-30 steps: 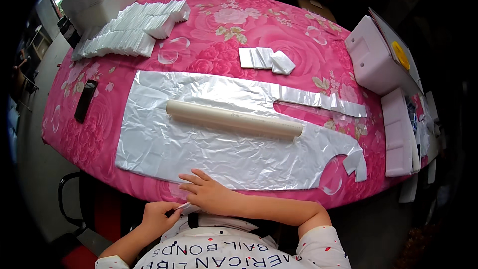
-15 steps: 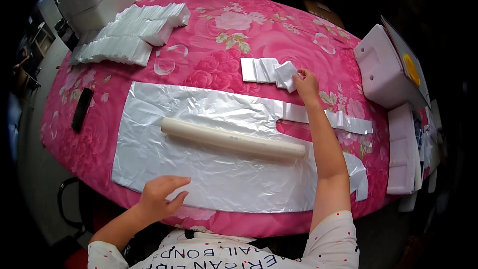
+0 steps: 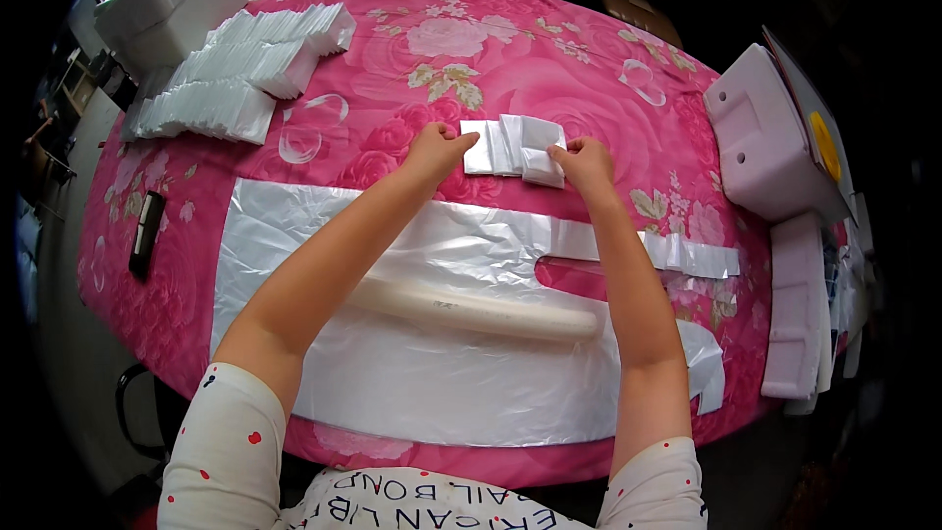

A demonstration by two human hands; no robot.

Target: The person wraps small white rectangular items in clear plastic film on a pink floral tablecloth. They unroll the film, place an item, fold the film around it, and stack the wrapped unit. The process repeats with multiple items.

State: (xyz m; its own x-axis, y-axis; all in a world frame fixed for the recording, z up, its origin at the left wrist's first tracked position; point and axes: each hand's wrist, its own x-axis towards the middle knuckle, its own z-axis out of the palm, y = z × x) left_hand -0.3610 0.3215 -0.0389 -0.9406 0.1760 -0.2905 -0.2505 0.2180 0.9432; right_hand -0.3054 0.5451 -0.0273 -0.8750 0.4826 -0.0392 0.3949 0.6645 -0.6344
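Observation:
A short overlapping row of folded white plastic bags (image 3: 508, 145) lies on the table beyond the large flat bag. My left hand (image 3: 434, 154) reaches across and pinches the row's left edge between thumb and fingers. At the opposite end, my right hand (image 3: 587, 167) grips the right edge of the last folded bag. Under my forearms a silvery-white plastic carrier bag (image 3: 422, 393) is spread flat, its handles pointing right. A long cream-white tube (image 3: 481, 312) rests across it, its left end hidden by my left forearm.
Several rows of stacked folded bags (image 3: 216, 88) sit at the far left beside white foam boxes (image 3: 182, 15). A black object (image 3: 146, 236) lies at the left. More foam boxes (image 3: 751, 128) stand along the right edge. A pink floral cloth (image 3: 392, 69) covers the table.
My left hand has moved from the near edge of the flat bag up to the folded row. My right hand has shifted slightly left, and the last folded bag now sits straighter against the others.

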